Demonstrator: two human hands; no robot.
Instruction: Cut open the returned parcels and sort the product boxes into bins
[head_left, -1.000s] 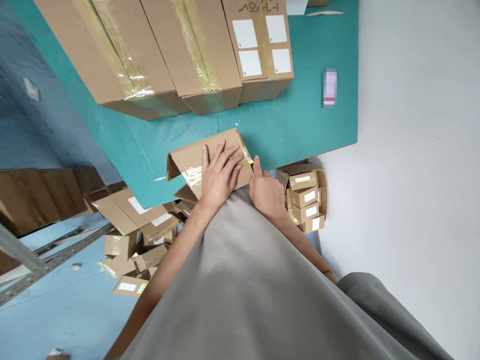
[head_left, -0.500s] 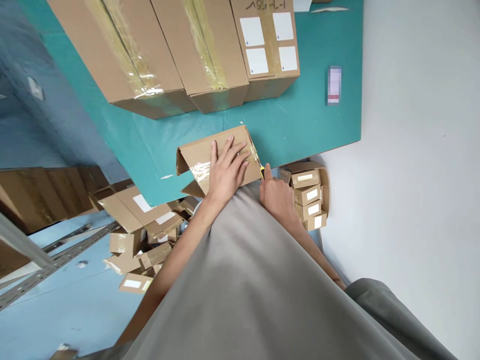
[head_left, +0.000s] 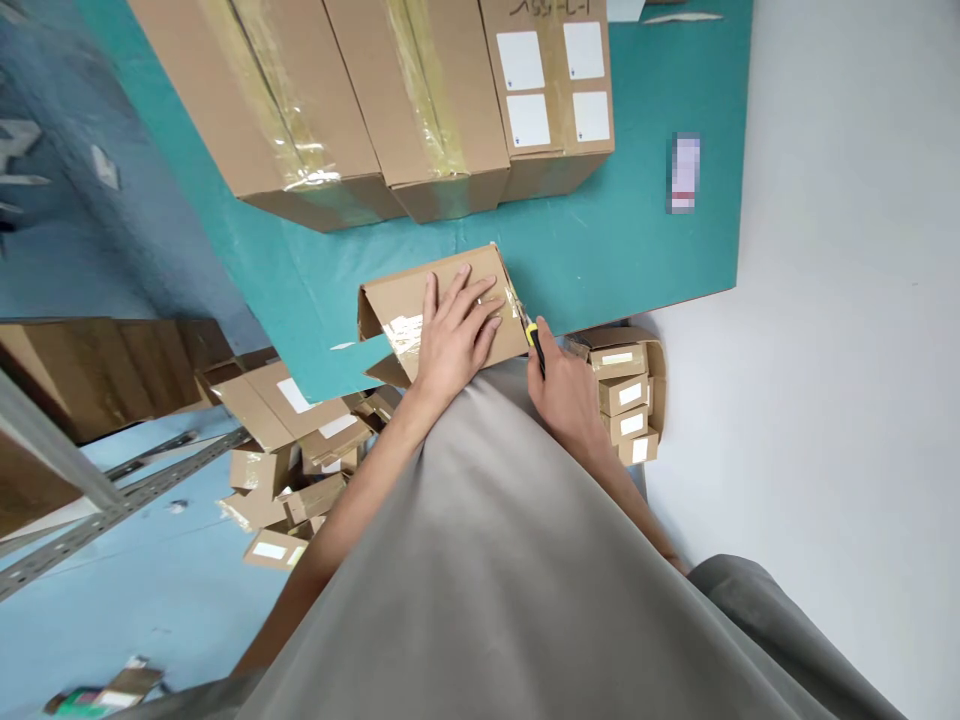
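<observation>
A small taped cardboard box (head_left: 405, 300) lies at the near edge of the teal table (head_left: 600, 250), its left end flap open. My left hand (head_left: 454, 335) rests flat on top of it with fingers spread. My right hand (head_left: 566, 385) is closed around a yellow-and-black utility knife (head_left: 533, 338), whose tip touches the taped right end of the box.
Three large taped cardboard boxes (head_left: 420, 90) stand at the back of the table. An open carton of small labelled boxes (head_left: 626, 395) sits on the floor at the right. A heap of loose small boxes (head_left: 300, 450) lies at the left, beside metal shelf rails (head_left: 97, 500).
My right hand has drawn the knife a little toward me along the box's right end. The left hand stays pressed on the box. The view has shifted slightly.
</observation>
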